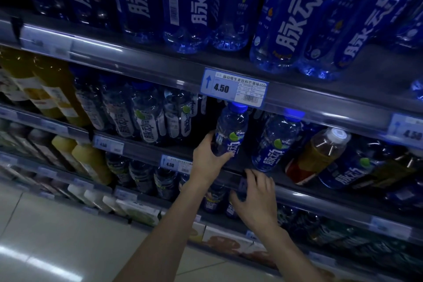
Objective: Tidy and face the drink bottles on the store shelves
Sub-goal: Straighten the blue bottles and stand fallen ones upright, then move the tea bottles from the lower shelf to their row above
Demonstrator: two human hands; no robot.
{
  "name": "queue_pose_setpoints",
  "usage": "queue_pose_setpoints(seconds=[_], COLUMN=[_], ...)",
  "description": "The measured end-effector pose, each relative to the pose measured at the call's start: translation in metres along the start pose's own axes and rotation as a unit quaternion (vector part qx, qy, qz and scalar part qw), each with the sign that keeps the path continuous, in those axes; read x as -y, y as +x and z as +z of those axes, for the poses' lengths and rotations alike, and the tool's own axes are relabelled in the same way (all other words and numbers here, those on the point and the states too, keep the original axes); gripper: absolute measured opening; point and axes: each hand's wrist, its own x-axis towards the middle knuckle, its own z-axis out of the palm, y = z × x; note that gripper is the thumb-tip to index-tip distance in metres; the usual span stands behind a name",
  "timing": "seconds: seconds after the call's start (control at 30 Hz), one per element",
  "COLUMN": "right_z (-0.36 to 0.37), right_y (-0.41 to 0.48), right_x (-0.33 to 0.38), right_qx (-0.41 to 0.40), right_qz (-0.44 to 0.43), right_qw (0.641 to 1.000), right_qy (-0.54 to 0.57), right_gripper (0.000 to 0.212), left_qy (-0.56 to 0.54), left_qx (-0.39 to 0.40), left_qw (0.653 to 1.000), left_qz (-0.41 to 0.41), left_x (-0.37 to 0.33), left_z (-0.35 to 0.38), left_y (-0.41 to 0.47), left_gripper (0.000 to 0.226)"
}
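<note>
Head view: the left hand (207, 159) grips the lower body of a blue-capped vitamin-drink bottle (231, 130), which stands upright at the front of the middle shelf, beneath the 4.50 price tag (233, 89). The right hand (256, 194) rests with fingers spread on the shelf's front rail (309, 200), beside a matching bottle (274, 144).

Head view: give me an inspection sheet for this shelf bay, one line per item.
Surface: grey shelf, price tag on its front rail.
Job's things: blue bottle standing on the shelf, label facing out; neighbouring blue bottle beside it, apart.
Clutter: amber bottle with a white cap among the blue ones.
Grippers: left hand grips the blue bottle low down; right hand rests on the front rail, grip unclear.
Cables: nothing seen.
Surroundings: large blue bottles above, yellow juice bottles to the left, pale floor below.
</note>
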Motion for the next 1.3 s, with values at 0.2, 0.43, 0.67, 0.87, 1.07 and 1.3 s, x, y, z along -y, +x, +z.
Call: queue_pose_setpoints(seconds=[0.2, 0.43, 0.67, 0.87, 1.07, 1.3], right_z=[0.001, -0.003, -0.016, -0.049, -0.082, -0.122], right_y=[-0.002, -0.002, -0.01, -0.028, -0.041, -0.053], right_x=[-0.006, -0.009, -0.013, -0.033, -0.071, -0.15], right_qx=[0.008, 0.028, 0.037, -0.002, -0.055, -0.106], right_qz=[-0.022, -0.03, 0.038, 0.067, 0.127, 0.197], right_qw=[1.0, 0.999, 0.995, 0.991, 0.981, 0.966], right_qy=[-0.01, -0.009, 0.079, 0.115, 0.134, 0.127], right_gripper=[0.076, 0.078, 0.079, 0.074, 0.073, 0.071], left_qy=[-0.025, -0.028, -0.01, 0.036, 0.051, 0.076], left_qx=[0.034, 0.082, 0.054, -0.033, 0.006, 0.035], left_qw=[0.999, 0.996, 0.998, 0.998, 0.999, 0.996], left_qz=[0.021, 0.021, 0.006, -0.03, -0.006, 0.014], left_x=[0.002, -0.003, -0.007, -0.009, -0.027, -0.067], left_z=[0.009, 0.02, 0.022, 0.019, 0.05, 0.13], left_y=[0.002, 0.006, -0.008, -0.051, -0.099, -0.115], left_gripper=[0.068, 0.066, 0.079, 0.057, 0.043, 0.057])
